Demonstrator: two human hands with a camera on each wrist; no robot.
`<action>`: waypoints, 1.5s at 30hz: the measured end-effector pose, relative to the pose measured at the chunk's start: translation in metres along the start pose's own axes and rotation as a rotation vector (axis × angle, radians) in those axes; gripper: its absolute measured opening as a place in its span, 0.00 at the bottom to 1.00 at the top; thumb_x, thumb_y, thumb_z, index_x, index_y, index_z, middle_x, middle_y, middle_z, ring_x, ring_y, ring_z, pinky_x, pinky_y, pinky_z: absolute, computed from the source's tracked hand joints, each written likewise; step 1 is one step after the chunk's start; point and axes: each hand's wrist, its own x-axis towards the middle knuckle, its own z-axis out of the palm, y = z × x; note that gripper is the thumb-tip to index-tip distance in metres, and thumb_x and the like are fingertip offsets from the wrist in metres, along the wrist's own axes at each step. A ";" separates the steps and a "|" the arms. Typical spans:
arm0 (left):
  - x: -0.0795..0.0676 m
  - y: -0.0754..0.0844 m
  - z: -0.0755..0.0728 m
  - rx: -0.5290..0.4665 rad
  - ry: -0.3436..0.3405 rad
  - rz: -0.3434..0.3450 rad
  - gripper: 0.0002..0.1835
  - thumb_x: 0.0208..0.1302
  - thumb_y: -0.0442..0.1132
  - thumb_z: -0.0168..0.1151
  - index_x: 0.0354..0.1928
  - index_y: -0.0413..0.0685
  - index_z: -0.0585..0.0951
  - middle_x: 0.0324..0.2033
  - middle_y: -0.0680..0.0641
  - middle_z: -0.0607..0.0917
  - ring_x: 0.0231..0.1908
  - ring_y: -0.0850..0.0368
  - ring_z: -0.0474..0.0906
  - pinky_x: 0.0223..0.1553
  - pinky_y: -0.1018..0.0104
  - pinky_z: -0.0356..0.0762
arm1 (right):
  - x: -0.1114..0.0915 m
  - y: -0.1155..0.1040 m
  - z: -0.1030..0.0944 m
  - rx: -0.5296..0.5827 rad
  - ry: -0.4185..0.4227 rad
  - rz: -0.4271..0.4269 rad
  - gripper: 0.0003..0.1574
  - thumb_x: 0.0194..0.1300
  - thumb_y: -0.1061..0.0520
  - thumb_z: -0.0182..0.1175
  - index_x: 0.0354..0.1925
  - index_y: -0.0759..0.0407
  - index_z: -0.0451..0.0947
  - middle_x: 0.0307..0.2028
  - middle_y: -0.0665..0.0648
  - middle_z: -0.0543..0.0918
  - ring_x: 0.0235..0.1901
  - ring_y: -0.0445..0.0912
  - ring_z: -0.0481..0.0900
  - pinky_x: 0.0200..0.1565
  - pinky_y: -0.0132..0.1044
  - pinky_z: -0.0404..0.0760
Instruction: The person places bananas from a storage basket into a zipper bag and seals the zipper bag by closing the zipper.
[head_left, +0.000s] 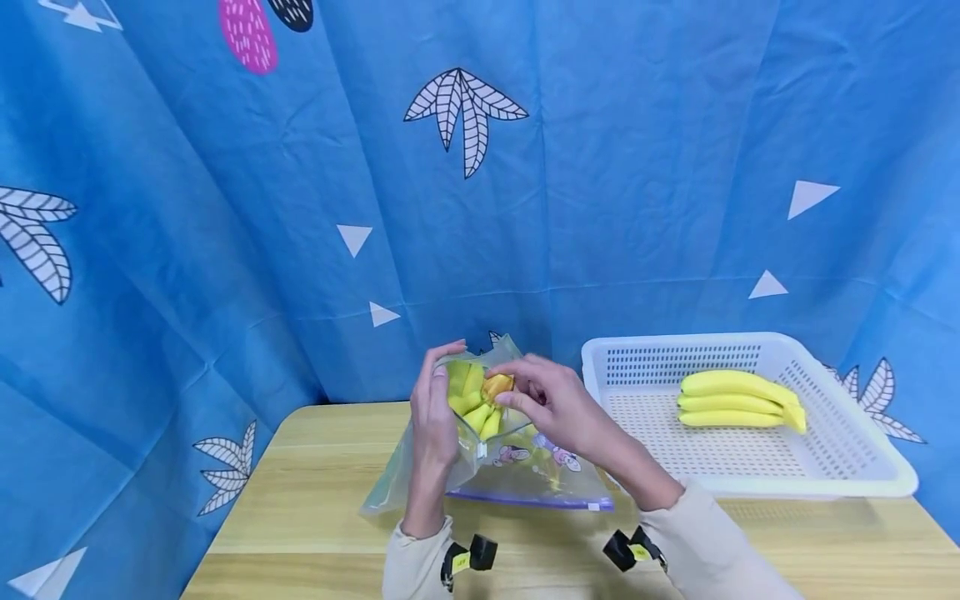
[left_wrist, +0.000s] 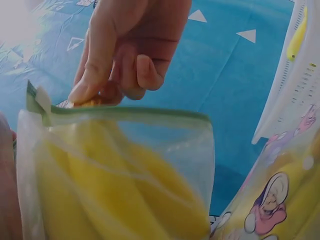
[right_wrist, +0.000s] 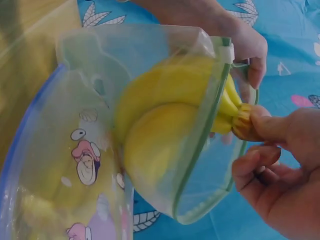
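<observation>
A clear zip bag with a green rim (right_wrist: 202, 145) stands with its mouth spread, a bunch of yellow bananas (right_wrist: 160, 90) inside it. My left hand (head_left: 433, 421) grips the bag's left side by its rim. With thumb and fingers my right hand (head_left: 543, 400) pinches the brown stem end (right_wrist: 243, 123) of the bunch at the bag's mouth. Through the clear plastic in the left wrist view the bananas (left_wrist: 115, 185) show below the right hand (left_wrist: 125, 55). Part of the left hand is hidden behind the bag.
Beside it on the wooden table (head_left: 315, 475) lies another clear bag (head_left: 525, 483) with a purple zip edge and cartoon prints, yellow fruit inside. A white perforated basket (head_left: 630, 450) at the right holds more bananas (head_left: 735, 400). A blue patterned curtain (head_left: 622, 208) hangs behind.
</observation>
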 end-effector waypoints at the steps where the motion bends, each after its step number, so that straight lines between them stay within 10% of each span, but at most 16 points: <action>1: 0.000 0.000 0.000 0.001 0.000 -0.001 0.23 0.80 0.41 0.35 0.58 0.42 0.79 0.59 0.44 0.83 0.66 0.48 0.72 0.69 0.42 0.61 | 0.000 0.000 0.001 -0.018 -0.011 -0.007 0.16 0.69 0.59 0.67 0.55 0.56 0.85 0.23 0.44 0.70 0.21 0.38 0.67 0.24 0.31 0.70; 14: -0.003 0.007 -0.002 0.032 0.019 -0.027 0.23 0.81 0.44 0.35 0.58 0.46 0.80 0.60 0.48 0.82 0.64 0.50 0.74 0.65 0.46 0.67 | -0.003 0.001 0.014 -0.251 0.010 -0.278 0.11 0.68 0.56 0.68 0.47 0.55 0.81 0.23 0.42 0.75 0.21 0.32 0.66 0.23 0.27 0.68; 24: 0.001 0.009 -0.003 0.046 -0.007 -0.033 0.23 0.80 0.44 0.35 0.59 0.46 0.80 0.61 0.48 0.82 0.68 0.51 0.70 0.68 0.45 0.64 | 0.008 -0.004 0.009 -0.258 -0.115 -0.215 0.07 0.65 0.53 0.72 0.39 0.51 0.84 0.25 0.43 0.83 0.21 0.32 0.74 0.25 0.28 0.73; 33: -0.001 0.006 -0.004 0.058 -0.008 0.004 0.23 0.80 0.42 0.36 0.59 0.47 0.81 0.57 0.50 0.84 0.43 0.37 0.76 0.43 0.47 0.73 | 0.009 -0.013 0.019 -0.350 -0.070 -0.310 0.03 0.66 0.57 0.71 0.38 0.54 0.86 0.31 0.47 0.86 0.23 0.36 0.74 0.24 0.23 0.70; 45: -0.001 0.006 -0.006 -0.045 -0.041 -0.019 0.24 0.79 0.42 0.35 0.60 0.43 0.79 0.60 0.46 0.81 0.65 0.50 0.71 0.67 0.44 0.62 | 0.018 -0.009 0.030 -0.349 -0.148 -0.181 0.05 0.63 0.54 0.73 0.34 0.53 0.87 0.26 0.45 0.84 0.25 0.39 0.77 0.26 0.26 0.72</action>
